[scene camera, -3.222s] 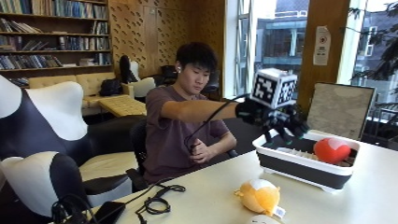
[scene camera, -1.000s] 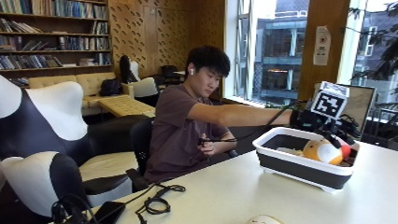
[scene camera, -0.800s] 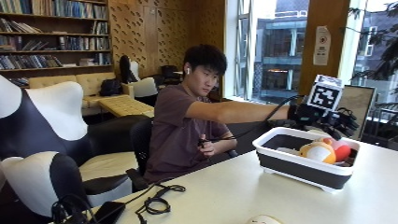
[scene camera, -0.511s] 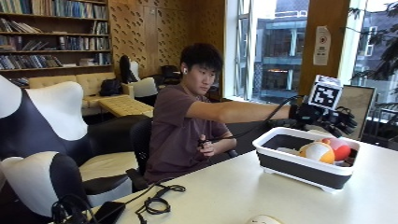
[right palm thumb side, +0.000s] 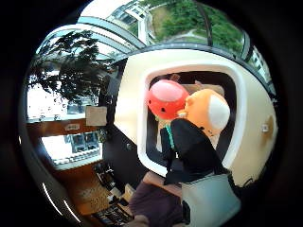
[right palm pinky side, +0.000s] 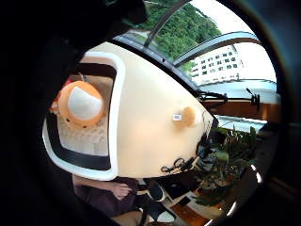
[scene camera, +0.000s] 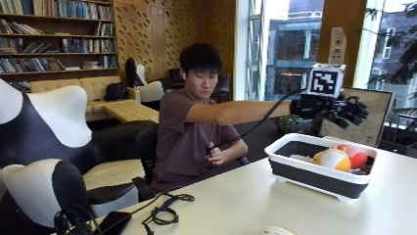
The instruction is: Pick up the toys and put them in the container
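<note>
Over the table: one black-gloved right hand (scene camera: 344,111) is held above the container, fingers spread apart, nothing gripped.
Container: one white-rimmed, dark-walled rectangular plastic tub (scene camera: 306,172) is seen standing on the cream table (scene camera: 247,205), near its far edge.
Toys in container: two are counted. One orange-and-white round plush toy (scene camera: 332,159) (right palm thumb side: 208,111) (right palm pinky side: 81,104) is lying inside, and one red round plush toy (scene camera: 354,154) (right palm thumb side: 165,99) is touching it on the side farther from the person.
Toys outside container: one small pale object (scene camera: 279,230) is partly seen at the table's near edge; its kind cannot be told.
Other hand: one bare left hand (scene camera: 214,154) is held at the person's chest, off the table.
Loose items: one coiled black cable (scene camera: 163,211) is noted on the table's near corner.
</note>
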Demonstrator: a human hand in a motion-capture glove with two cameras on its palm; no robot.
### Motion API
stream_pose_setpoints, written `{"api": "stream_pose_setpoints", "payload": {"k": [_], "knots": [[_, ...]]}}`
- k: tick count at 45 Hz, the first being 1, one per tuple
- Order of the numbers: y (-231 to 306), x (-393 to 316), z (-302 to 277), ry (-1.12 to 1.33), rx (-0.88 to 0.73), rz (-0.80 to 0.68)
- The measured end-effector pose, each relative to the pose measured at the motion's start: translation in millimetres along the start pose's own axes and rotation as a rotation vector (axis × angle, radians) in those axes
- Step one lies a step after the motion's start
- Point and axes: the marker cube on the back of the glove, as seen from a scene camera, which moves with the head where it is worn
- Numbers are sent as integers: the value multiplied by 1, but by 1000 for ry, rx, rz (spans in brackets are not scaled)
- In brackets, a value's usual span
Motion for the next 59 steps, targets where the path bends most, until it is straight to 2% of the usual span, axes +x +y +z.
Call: {"api": "stream_pose_setpoints", "payload": {"k": [2, 7, 14, 20, 33, 35, 38, 41, 47, 54, 59], "knots": [[11, 28, -9, 37, 23, 10], [31, 87, -28, -62, 75, 235], [60, 193, -17, -70, 98, 386], [75, 274, 44, -109, 17, 486], [73, 352, 192, -142, -179, 628], [71, 354, 211, -131, -174, 625], [67, 357, 222, -99, -44, 632], [64, 359, 217, -90, 82, 646], [65, 342, 179, -113, 141, 623], [67, 286, 73, -109, 210, 543], [74, 206, -3, -141, 259, 418]]}}
